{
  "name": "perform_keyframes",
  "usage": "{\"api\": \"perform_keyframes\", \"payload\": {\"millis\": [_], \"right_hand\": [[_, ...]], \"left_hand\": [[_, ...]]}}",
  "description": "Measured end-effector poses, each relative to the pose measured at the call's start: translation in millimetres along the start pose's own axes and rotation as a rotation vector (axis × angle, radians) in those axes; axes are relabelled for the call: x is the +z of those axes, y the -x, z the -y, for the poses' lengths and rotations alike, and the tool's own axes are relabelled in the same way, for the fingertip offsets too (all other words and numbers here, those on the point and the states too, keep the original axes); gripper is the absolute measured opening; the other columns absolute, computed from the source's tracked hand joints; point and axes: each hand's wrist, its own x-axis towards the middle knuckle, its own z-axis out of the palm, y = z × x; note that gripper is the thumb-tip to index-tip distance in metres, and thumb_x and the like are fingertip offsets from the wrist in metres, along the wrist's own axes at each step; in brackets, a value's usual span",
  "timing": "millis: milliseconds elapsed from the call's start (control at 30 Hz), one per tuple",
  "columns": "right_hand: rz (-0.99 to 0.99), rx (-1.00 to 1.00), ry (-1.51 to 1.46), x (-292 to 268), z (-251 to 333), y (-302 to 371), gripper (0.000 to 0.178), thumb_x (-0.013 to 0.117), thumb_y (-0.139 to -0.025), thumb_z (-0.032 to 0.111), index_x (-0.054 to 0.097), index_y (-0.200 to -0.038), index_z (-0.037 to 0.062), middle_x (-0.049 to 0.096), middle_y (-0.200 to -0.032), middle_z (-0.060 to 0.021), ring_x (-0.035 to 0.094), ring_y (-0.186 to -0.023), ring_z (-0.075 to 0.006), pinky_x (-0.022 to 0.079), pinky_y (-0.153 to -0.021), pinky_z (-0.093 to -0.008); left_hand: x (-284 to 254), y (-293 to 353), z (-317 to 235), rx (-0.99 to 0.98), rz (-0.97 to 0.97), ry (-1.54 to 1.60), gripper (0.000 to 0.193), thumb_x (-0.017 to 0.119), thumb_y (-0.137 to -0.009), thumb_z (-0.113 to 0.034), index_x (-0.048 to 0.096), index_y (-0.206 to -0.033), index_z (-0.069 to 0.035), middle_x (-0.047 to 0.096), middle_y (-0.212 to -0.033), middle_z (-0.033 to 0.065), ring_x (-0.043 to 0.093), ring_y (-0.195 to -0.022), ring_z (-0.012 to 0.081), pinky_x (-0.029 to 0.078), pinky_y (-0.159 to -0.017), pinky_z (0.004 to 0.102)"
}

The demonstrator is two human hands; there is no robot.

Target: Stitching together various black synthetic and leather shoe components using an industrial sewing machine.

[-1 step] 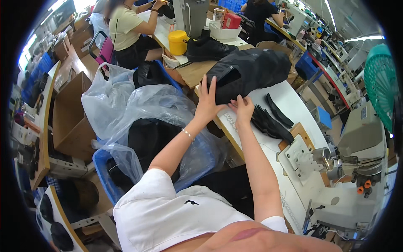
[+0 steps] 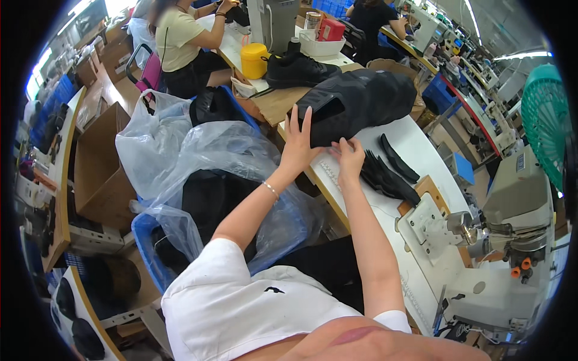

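A row of nested black shoe uppers [image 2: 373, 99] lies across the far end of the white table [image 2: 415, 141]. My left hand [image 2: 297, 144] rests against the near end of the row, its fingers spread over the black material and its thumb pointing right. My right hand [image 2: 349, 157] is closed in a pinch at the lower edge of the nearest upper, close to the left thumb. What exactly lies between those fingertips is partly hidden. Just right of that hand, a bunch of curved black pieces [image 2: 385, 180] lies on the table, with a separate curved piece [image 2: 397, 157] beside it.
A sewing machine [image 2: 512, 204] stands at the right, below a green fan [image 2: 542, 126]. Left of the table, a blue crate [image 2: 144, 240] holds black pieces and clear plastic [image 2: 223, 144]. Beyond are a black shoe [image 2: 301, 71], a yellow container [image 2: 254, 60] and two people working.
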Motion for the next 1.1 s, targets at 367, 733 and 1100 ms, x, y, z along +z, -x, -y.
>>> {"api": "perform_keyframes", "payload": {"millis": [367, 733, 1100], "right_hand": [[0.094, -0.048, 0.449, -179.7, 53.1, 267.4, 0.019, 0.057, -0.100, 0.004, 0.072, -0.109, -0.0042, 0.074, -0.089, -0.0117, 0.070, -0.077, -0.0156, 0.056, -0.073, -0.0268], [-1.142, -0.139, 1.472, -423.6, 82.5, 543.2, 0.020, 0.063, -0.098, 0.020, 0.077, -0.100, 0.0049, 0.076, -0.091, -0.0116, 0.072, -0.085, -0.0269, 0.054, -0.080, -0.0377], [-1.090, 0.640, 1.862, -554.2, 69.7, 656.8, 0.051, 0.061, -0.087, 0.005, 0.062, -0.137, 0.0173, 0.052, -0.151, -0.0110, 0.051, -0.135, -0.0316, 0.043, -0.109, -0.0474]], "left_hand": [[18.2, 8.4, -52.0, 0.288, -0.018, -0.235, 0.082, 0.074, -0.088, -0.044, 0.039, -0.155, -0.013, 0.027, -0.163, 0.0203, 0.017, -0.152, 0.0481, 0.014, -0.119, 0.0643], [191.0, -70.3, -99.2, 0.445, 0.742, 0.540, 0.032, 0.054, -0.105, -0.014, 0.064, -0.132, -0.001, 0.069, -0.126, 0.0177, 0.065, -0.118, 0.0263, 0.049, -0.101, 0.0359], [263.4, -106.6, -104.5, 0.552, 1.185, -0.045, 0.045, 0.081, -0.083, -0.010, 0.068, -0.125, -0.001, 0.066, -0.104, 0.0120, 0.064, -0.093, 0.0213, 0.053, -0.085, 0.0338]]}}
